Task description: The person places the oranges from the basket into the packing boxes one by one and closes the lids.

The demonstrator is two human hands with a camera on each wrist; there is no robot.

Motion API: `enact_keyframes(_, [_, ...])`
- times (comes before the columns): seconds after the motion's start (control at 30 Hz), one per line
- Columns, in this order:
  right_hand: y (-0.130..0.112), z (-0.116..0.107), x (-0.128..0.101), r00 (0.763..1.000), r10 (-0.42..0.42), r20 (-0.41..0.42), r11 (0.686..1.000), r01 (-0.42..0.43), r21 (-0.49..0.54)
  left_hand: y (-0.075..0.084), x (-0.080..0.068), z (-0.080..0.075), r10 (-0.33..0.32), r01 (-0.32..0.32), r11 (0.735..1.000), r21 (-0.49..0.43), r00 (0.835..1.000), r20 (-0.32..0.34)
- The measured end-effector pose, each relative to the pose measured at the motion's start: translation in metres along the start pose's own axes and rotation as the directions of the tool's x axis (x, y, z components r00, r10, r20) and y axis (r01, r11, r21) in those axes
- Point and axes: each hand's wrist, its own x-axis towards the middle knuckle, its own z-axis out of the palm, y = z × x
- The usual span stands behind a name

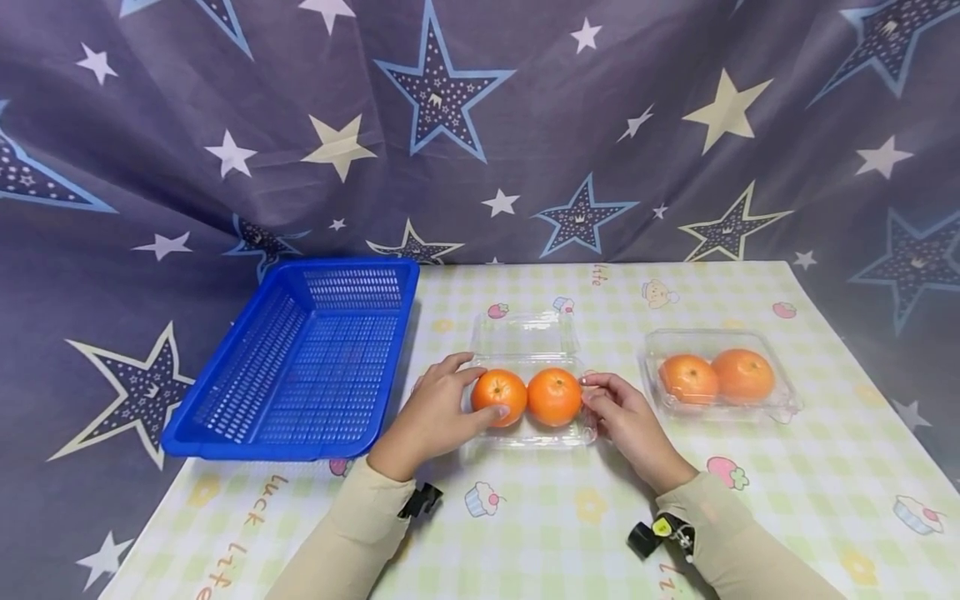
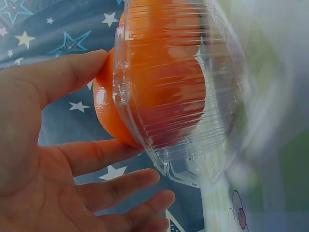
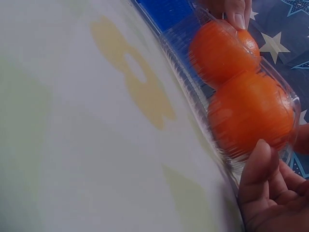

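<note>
At frame centre, left hand (image 1: 438,410) pinches the left orange (image 1: 498,395); right hand (image 1: 628,421) grips the open box (image 1: 528,433). Steady the box while lifting.

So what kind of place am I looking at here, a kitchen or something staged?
Probably a staged tabletop set, not a kitchen: a star-print cloth hangs as a backdrop, a cartoon-print checked tablecloth covers the table, and only a blue basket and two clear boxes of oranges are laid out.
</note>
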Motion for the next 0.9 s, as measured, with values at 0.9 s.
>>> enact_keyframes(0.9, [-0.002,-0.001,-0.001,0.999,-0.007,0.032,1.000,0.006,0.011,-0.007,0.002,0.023,-0.089,0.086,0.993,-0.083,0.995,-0.034])
